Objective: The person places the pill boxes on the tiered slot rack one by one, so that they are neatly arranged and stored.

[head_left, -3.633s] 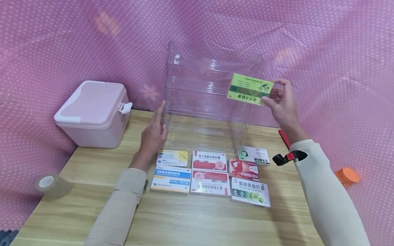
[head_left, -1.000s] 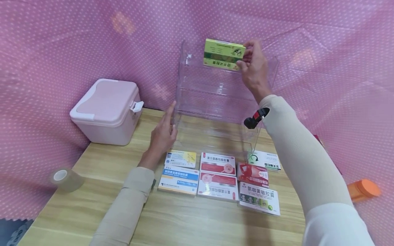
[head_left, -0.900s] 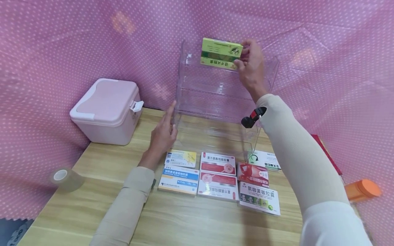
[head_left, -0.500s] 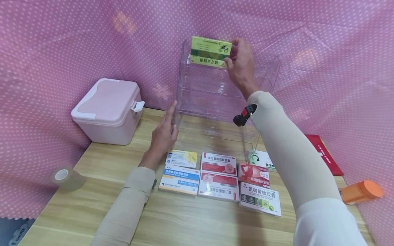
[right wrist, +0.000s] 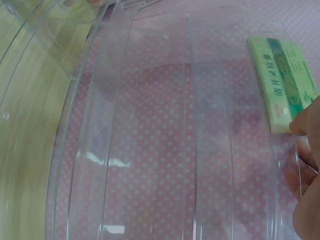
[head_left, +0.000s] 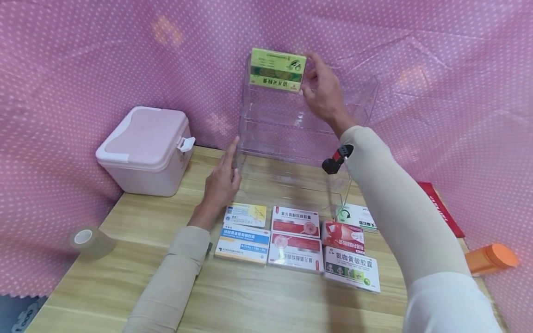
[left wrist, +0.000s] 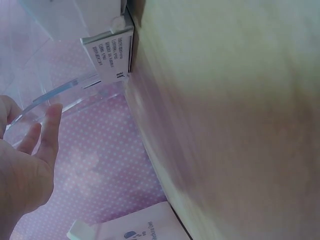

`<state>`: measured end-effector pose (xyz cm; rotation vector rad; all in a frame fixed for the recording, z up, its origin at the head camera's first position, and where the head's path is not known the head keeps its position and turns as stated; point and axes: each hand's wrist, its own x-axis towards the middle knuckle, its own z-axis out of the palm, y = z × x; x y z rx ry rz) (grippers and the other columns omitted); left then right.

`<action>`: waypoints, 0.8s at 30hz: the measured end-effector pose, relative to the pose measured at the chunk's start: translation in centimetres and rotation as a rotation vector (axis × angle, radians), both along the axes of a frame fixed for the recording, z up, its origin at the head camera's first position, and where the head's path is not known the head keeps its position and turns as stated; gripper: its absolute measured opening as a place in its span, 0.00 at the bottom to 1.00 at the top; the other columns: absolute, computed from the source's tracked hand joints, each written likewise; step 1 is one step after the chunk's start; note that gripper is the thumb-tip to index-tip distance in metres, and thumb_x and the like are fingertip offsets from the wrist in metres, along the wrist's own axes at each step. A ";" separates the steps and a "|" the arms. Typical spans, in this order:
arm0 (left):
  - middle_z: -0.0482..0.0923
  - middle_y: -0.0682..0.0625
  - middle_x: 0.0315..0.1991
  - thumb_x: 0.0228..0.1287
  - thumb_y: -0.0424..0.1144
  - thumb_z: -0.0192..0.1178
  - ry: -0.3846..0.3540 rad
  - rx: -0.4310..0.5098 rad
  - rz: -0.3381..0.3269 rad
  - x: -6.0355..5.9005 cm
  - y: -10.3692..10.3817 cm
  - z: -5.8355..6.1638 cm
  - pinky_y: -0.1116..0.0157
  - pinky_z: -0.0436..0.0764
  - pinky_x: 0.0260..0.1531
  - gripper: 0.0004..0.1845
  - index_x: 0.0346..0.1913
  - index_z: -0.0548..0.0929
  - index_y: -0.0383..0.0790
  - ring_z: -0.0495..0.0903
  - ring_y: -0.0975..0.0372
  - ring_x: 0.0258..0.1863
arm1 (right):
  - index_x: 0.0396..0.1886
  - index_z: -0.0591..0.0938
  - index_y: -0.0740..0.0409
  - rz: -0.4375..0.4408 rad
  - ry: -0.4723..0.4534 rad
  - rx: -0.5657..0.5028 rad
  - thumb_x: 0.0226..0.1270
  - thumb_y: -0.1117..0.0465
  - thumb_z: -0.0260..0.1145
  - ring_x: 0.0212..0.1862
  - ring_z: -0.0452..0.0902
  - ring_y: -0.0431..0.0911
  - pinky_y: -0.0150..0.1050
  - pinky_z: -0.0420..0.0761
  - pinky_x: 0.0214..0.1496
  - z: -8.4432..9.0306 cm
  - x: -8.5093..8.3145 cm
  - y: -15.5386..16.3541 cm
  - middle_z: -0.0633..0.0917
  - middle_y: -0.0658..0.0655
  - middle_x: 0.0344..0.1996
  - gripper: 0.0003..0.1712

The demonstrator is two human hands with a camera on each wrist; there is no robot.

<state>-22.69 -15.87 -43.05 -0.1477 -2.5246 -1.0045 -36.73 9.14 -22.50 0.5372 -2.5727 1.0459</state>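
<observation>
A green medicine box (head_left: 277,69) stands at the left end of the top tier of a clear plastic shelf rack (head_left: 300,134). My right hand (head_left: 322,90) is raised beside it, fingertips touching the box's right end without wrapping round it. The right wrist view shows the green box (right wrist: 284,82) through the rack's clear walls (right wrist: 150,125), with a fingertip of that hand (right wrist: 305,130) at its end. My left hand (head_left: 220,185) lies flat, fingers straight, against the rack's lower left side. From the left wrist, this hand (left wrist: 30,160) sits by the rack's edge (left wrist: 60,92).
Several medicine boxes (head_left: 294,240) lie in rows on the wooden table (head_left: 258,300) in front of the rack. A pink lidded case (head_left: 143,148) stands at the left, a tape roll (head_left: 89,241) nearer. An orange bottle (head_left: 491,258) and red booklet (head_left: 441,208) lie at the right.
My right hand lifted the green box from beside the rack up to the top tier, slid it left, and loosened its grip. The left hand stayed on the rack.
</observation>
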 end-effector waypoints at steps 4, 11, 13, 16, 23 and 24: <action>0.62 0.46 0.85 0.76 0.30 0.55 -0.013 -0.005 0.003 0.1 0.0 -0.1 0.51 0.82 0.31 0.51 0.88 0.43 0.73 0.82 0.49 0.34 | 0.83 0.65 0.48 -0.014 0.059 -0.103 0.77 0.68 0.61 0.58 0.80 0.46 0.37 0.81 0.67 -0.2 0.4 1.9 0.84 0.62 0.59 0.38; 0.64 0.45 0.85 0.76 0.30 0.55 0.007 -0.008 -0.006 0.2 0.0 -0.2 0.52 0.80 0.29 0.50 0.88 0.43 0.71 0.80 0.50 0.30 | 0.66 0.79 0.59 -0.186 0.322 -0.292 0.74 0.70 0.61 0.44 0.76 0.32 0.27 0.81 0.50 -1.0 1.6 8.3 0.82 0.45 0.41 0.22; 0.64 0.44 0.84 0.75 0.29 0.55 0.017 -0.006 -0.008 0.1 0.0 -0.2 0.53 0.79 0.28 0.50 0.88 0.44 0.70 0.78 0.51 0.28 | 0.63 0.80 0.59 -0.235 0.351 -0.342 0.74 0.70 0.60 0.43 0.75 0.31 0.27 0.79 0.48 -1.4 2.4 10.4 0.79 0.40 0.40 0.20; 0.64 0.44 0.84 0.75 0.29 0.55 0.019 -0.002 -0.015 0.0 0.1 -0.3 0.54 0.78 0.27 0.50 0.88 0.44 0.70 0.75 0.52 0.26 | 0.59 0.81 0.57 -0.307 0.370 -0.388 0.73 0.71 0.59 0.43 0.74 0.30 0.28 0.76 0.47 -2.3 4.2 13.7 0.77 0.39 0.39 0.18; 0.66 0.43 0.83 0.75 0.31 0.55 0.007 -0.005 -0.005 -0.1 0.1 0.0 0.53 0.79 0.28 0.50 0.88 0.44 0.71 0.76 0.52 0.26 | 0.53 0.82 0.54 -0.374 0.153 -0.289 0.76 0.64 0.61 0.44 0.71 0.30 0.26 0.72 0.50 -9.4 7.9 21.6 0.74 0.33 0.39 0.10; 0.66 0.44 0.83 0.75 0.31 0.55 0.005 -0.005 -0.005 -0.1 0.0 0.0 0.53 0.79 0.28 0.50 0.88 0.44 0.71 0.76 0.52 0.26 | 0.53 0.82 0.57 -0.367 0.120 -0.247 0.77 0.62 0.62 0.42 0.71 0.29 0.25 0.71 0.48 -10.8 8.5 22.5 0.74 0.32 0.38 0.10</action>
